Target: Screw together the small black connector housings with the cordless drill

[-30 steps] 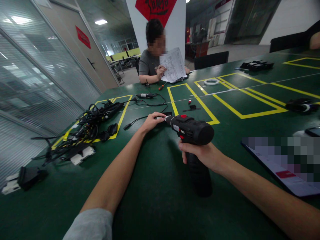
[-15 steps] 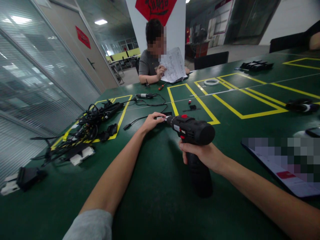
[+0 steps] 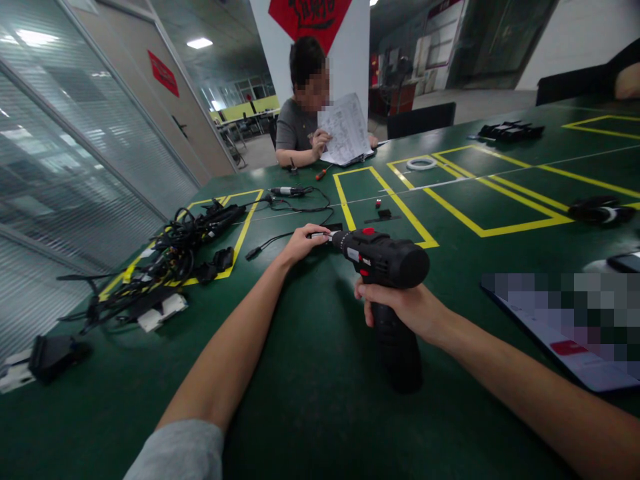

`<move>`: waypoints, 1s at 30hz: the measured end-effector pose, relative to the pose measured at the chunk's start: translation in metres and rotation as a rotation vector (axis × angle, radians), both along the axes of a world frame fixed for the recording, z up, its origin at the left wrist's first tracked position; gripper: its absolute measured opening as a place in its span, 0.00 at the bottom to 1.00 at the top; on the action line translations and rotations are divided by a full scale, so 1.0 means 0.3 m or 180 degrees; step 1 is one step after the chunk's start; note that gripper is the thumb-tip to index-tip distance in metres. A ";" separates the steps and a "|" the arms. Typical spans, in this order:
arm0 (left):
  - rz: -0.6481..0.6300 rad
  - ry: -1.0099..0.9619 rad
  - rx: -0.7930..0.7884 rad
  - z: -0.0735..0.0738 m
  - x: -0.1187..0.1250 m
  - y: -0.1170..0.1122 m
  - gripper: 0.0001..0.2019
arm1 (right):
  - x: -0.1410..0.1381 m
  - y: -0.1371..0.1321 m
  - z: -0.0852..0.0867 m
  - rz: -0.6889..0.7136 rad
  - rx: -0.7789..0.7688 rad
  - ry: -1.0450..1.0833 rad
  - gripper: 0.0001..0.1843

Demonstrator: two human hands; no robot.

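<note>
1. Right hand (image 3: 407, 308) is wrapped around the handle of a black cordless drill (image 3: 387, 267), held above the green bench (image 3: 310, 400) near its middle; the chuck points left.
2. Left hand (image 3: 300, 243) rests on the bench, fingers pinched on a small black part (image 3: 323, 233) with a white label; the drill's bit tip meets this part.
3. A thin black cable (image 3: 280, 238) runs from the part toward the left.
4. Tangled black cables and adapters (image 3: 175, 253) lie in a yellow-taped box toward the left edge.
5. At the far edge a seated person (image 3: 300, 120) holds printed sheets (image 3: 345, 130).
6. A white tape ring (image 3: 421, 163) lies in a taped box further right.
</note>
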State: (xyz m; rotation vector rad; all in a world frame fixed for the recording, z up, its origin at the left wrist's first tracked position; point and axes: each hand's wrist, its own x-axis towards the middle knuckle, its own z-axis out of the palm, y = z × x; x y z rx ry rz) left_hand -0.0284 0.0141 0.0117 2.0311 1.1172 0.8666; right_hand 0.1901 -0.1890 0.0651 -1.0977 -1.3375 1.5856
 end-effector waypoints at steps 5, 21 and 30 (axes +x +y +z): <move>-0.0012 -0.0005 0.0021 -0.004 -0.001 0.008 0.15 | 0.007 -0.009 0.005 -0.0004 -0.0034 0.0363 0.12; 0.0024 0.0016 0.0029 -0.010 0.001 0.006 0.14 | -0.002 -0.036 0.013 -0.0098 -0.0682 0.0377 0.10; -0.0051 0.0007 0.0037 -0.008 0.001 0.004 0.14 | 0.011 -0.031 0.015 -0.0116 -0.0559 0.0480 0.10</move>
